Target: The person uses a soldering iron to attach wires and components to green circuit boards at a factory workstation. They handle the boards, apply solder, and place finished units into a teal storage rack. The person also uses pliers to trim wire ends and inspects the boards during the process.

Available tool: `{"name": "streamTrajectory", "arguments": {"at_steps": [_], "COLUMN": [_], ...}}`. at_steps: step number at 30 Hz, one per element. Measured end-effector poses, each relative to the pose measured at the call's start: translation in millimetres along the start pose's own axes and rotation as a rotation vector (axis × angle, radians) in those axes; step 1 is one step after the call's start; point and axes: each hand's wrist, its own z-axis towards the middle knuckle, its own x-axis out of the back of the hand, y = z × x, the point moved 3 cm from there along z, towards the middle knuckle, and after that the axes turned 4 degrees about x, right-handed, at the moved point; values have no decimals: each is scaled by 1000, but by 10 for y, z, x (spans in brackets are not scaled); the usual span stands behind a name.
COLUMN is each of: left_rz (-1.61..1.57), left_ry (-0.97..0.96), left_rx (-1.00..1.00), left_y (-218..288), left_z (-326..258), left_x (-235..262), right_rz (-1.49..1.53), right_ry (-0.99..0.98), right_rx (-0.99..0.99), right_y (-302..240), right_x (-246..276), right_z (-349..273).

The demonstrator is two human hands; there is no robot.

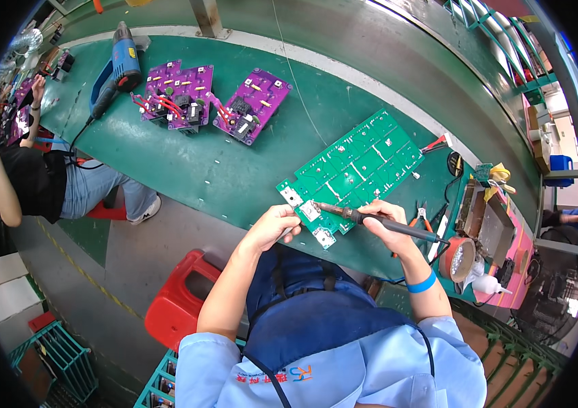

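A long green circuit board lies at a slant on the green bench in front of me. My right hand is closed round the black handle of a soldering iron. The iron's tip reaches a whitish square pad near the board's near-left end. My left hand is at that end, thumb and fingers pinched together beside the pads. A thin greyish piece shows under its fingers, too small to name.
Purple circuit boards with red wires and a blue heat gun lie farther left. Pliers, a solder spool and a white bottle are at right. A red stool stands left of me; another person sits beyond.
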Motion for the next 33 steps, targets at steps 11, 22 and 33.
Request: {"name": "streamTrajectory", "arguments": {"at_steps": [11,22,33], "left_rz": [234,148,111], "left_ry": [39,42,50], "left_rx": [69,-10,28], "left_y": [27,34,20], "left_z": [21,-26,-26], "left_x": [-42,-82,-33], "right_rz": [-24,254,233], "right_ry": [-6,85,87], "right_rx": [-1,-112,-85], "right_y": [36,279,272], "right_x": [-9,-6,-42], "right_z": [-28,-114,-131]}}
